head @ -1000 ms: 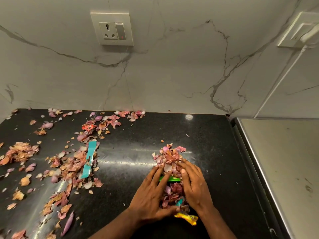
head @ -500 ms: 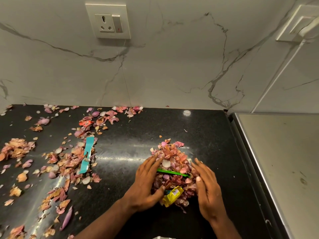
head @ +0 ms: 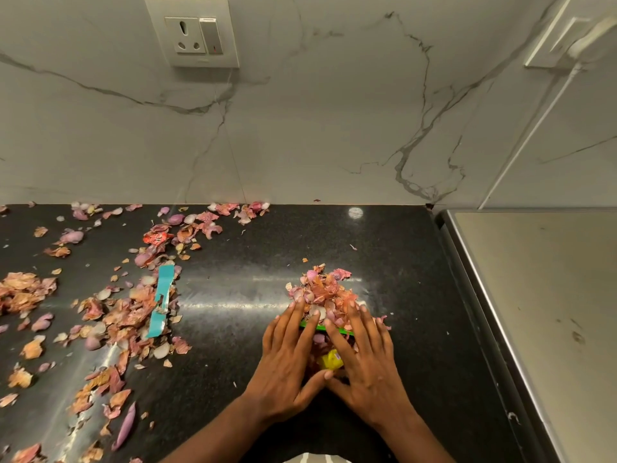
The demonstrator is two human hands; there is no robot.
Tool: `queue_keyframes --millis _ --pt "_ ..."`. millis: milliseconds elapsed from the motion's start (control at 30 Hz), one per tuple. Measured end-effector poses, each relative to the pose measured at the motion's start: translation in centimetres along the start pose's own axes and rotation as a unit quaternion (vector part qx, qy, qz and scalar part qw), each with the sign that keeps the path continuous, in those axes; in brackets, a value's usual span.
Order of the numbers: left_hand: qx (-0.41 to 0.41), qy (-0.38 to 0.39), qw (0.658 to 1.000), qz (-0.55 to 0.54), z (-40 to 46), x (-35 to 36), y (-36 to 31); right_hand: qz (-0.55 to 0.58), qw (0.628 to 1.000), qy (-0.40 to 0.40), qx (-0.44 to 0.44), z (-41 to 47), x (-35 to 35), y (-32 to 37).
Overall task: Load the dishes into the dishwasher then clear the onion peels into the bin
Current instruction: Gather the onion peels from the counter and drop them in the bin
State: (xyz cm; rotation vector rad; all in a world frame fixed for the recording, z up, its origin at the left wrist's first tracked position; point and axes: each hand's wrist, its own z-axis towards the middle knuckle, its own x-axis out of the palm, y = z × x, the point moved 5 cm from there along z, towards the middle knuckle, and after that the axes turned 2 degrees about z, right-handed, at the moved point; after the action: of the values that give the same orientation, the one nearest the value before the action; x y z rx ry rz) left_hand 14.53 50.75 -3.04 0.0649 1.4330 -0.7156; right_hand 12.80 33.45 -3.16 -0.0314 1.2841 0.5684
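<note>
Pressing in from both sides, the two hands bracket a small heap of onion peels (head: 322, 292) on the black tabletop (head: 394, 329), right of its middle. The left hand (head: 283, 365) lies flat against the heap's left flank, fingers straight and spread, fingertips (head: 293, 305) touching the peels. The right hand (head: 364, 362) mirrors it on the right flank, fingers likewise straight and resting on the pile; neither hand has curled round anything. The thumbs meet at the near side of the heap. Caught in the pile between the hands are a thin green strip (head: 329, 328) lying crosswise under the fingers and a yellow wrapper (head: 332, 359) nearer the thumbs.

Well apart to the left, loose peels (head: 123, 315) are strewn across the tabletop in a broad band running from the back wall down to the near edge. A teal strip (head: 161, 300) lies among them, roughly lengthwise, and a crumpled red wrapper (head: 155, 236) sits further back. Another clump of peels (head: 23, 290) lies at the far left edge. More scraps line the foot of the wall.

Behind the tabletop rises a white marble wall (head: 334, 128) with grey veins, carrying a socket (head: 192, 31) with a switch at upper left. At upper right a second fitting (head: 567, 38) has a white cord running down from it. To the right of the tabletop lies a dull metal surface (head: 541, 312) with a raised rim.
</note>
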Motion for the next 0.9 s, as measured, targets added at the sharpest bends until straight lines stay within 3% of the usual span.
queue_keyframes --millis 100,233,367,500,733,900 --pt "0.005 -0.015 1.0 0.022 1.1 0.1 0.0 -0.006 1.0 0.007 0.012 1.6 0.1 -0.7" --pt "-0.048 -0.041 0.997 -0.053 1.5 0.0 1.2 0.061 0.997 -0.002 0.044 1.4 -0.4 -0.6" --pt "-0.178 -0.051 0.975 -0.125 2.3 0.6 2.0 0.115 0.975 -0.031 0.189 1.7 -0.2 -1.6" --pt "-0.215 -0.074 0.959 -0.169 3.2 1.8 1.0 0.158 0.945 -0.045 0.283 2.9 1.7 -1.6" --pt "-0.327 -0.191 0.875 -0.302 4.3 1.3 0.7 0.273 0.902 -0.134 0.306 6.0 3.4 0.6" --pt "-0.349 -0.198 0.843 -0.359 4.3 0.6 0.0 0.342 0.867 -0.161 0.325 6.4 3.9 1.0"
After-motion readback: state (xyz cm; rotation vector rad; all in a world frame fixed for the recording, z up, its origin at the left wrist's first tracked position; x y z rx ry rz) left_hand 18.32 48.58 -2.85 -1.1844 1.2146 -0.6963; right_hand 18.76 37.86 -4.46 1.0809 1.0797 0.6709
